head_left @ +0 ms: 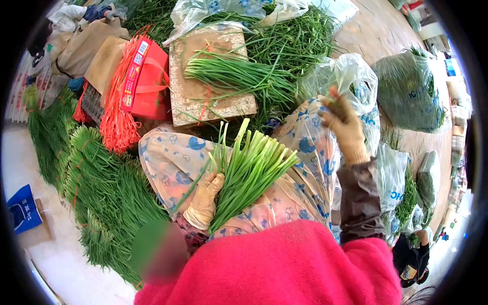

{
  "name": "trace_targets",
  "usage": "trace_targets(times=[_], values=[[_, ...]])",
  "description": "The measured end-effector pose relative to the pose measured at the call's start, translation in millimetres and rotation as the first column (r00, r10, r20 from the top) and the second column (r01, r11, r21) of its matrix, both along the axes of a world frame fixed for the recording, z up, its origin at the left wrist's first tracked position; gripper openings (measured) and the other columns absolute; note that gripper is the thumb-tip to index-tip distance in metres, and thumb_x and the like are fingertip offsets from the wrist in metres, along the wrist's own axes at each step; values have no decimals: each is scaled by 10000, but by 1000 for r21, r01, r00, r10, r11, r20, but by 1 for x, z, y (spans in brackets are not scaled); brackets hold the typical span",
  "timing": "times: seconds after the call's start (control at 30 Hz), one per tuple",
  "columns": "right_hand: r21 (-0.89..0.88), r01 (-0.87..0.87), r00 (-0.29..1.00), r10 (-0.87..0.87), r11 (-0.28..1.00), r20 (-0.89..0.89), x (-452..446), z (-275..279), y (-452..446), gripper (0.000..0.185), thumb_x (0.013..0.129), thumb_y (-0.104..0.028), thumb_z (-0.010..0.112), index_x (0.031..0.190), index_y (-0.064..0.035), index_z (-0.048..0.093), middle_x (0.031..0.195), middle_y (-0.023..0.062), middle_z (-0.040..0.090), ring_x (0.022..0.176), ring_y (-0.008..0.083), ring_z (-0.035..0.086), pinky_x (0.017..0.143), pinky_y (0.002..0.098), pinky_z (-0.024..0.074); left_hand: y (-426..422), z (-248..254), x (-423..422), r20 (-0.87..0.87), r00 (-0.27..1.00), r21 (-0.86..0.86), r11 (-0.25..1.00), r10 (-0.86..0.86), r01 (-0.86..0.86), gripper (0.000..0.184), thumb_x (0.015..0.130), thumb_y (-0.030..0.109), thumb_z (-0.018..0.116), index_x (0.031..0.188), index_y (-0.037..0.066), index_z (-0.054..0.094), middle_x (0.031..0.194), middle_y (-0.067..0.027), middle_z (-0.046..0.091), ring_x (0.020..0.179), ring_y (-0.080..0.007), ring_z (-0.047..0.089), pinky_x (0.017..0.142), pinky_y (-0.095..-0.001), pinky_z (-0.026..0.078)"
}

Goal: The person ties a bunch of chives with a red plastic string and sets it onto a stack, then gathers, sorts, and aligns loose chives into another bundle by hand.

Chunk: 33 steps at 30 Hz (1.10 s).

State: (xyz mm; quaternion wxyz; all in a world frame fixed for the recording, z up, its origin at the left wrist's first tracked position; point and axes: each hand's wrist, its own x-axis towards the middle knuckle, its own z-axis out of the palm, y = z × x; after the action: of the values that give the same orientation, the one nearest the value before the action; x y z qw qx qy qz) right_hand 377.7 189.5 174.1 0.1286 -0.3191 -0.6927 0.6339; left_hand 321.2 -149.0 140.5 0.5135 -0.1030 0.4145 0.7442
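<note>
My left hand (205, 199), in a pale thin glove, is wrapped around the lower part of a bunch of green chives (249, 175). The bunch lies across my lap, its pale cut ends fanned up and to the right. A patterned plastic apron (170, 152) covers my knees. My right hand (343, 122), in a tan glove, is raised at the right beside a clear plastic bag (343, 73). Its fingers are blurred, and whether anything is in them I cannot make out. Ahead, a second bunch of chives (229, 71) lies on a worn board (203, 109) with a red tie strip under it.
Red tie strips (118, 109) hang by a red box (152, 81). Tied chive bundles (101, 188) are piled at the left. Loose chives (300, 40) heap up behind the board. Filled bags (409, 91) stand right. Another person (410, 256) is at lower right; a gloved hand (116, 13) shows upper left.
</note>
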Motion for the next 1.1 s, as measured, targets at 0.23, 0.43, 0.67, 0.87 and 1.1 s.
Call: trace_targets(times=[0.23, 0.43, 0.67, 0.87, 1.1], values=[[-606, -383, 923, 261, 697, -283, 5, -19, -102, 1298, 485, -610, 820, 1494, -113, 173, 1436, 159, 374, 1324, 260, 371, 1095, 390, 281, 2, 7, -4, 34, 997, -34, 997, 66, -65, 373, 931, 284, 591, 1174, 1, 567, 1041, -67, 650, 907, -143, 629, 810, -283, 521], [-690, -447, 894, 260, 569, -366, -42, -1, -116, 1118, 572, -399, 888, 1459, -106, 273, 1287, 122, 531, 1183, 251, 525, 1012, 376, 416, -2, -1, -7, -40, 999, -113, 994, -12, 7, 286, 930, 235, 598, 1099, 4, 610, 972, -28, 654, 828, -92, 609, 748, -237, 499], [-845, -161, 972, -67, 509, -226, -44, -8, -136, 301, 797, -9, 702, 1069, -31, 574, 1069, 106, 637, 973, 255, 639, 817, 404, 562, 1, -6, -5, -26, 988, -157, 976, 149, -151, 266, 917, 207, 616, 1095, 10, 616, 968, -34, 652, 859, -104, 604, 775, -246, 502], [-704, -138, 981, -3, 696, -196, -38, -18, -133, 216, 834, -58, 670, 1018, -11, 568, 984, 113, 648, 814, 237, 664, 715, 355, 567, -4, -21, -22, -143, 981, -193, 968, 132, -159, 281, 881, 222, 660, 1059, 9, 617, 941, -60, 658, 832, -137, 621, 765, -279, 511], [-478, -343, 934, 346, 809, -84, -65, 13, -127, 374, 802, -55, 685, 1165, -7, 607, 1014, 64, 667, 840, 119, 628, 771, 252, 512, 14, -1, -45, -440, 892, -365, 886, 108, -287, 219, 866, 63, 631, 1076, 3, 632, 871, -52, 681, 729, -107, 612, 662, -233, 500]])
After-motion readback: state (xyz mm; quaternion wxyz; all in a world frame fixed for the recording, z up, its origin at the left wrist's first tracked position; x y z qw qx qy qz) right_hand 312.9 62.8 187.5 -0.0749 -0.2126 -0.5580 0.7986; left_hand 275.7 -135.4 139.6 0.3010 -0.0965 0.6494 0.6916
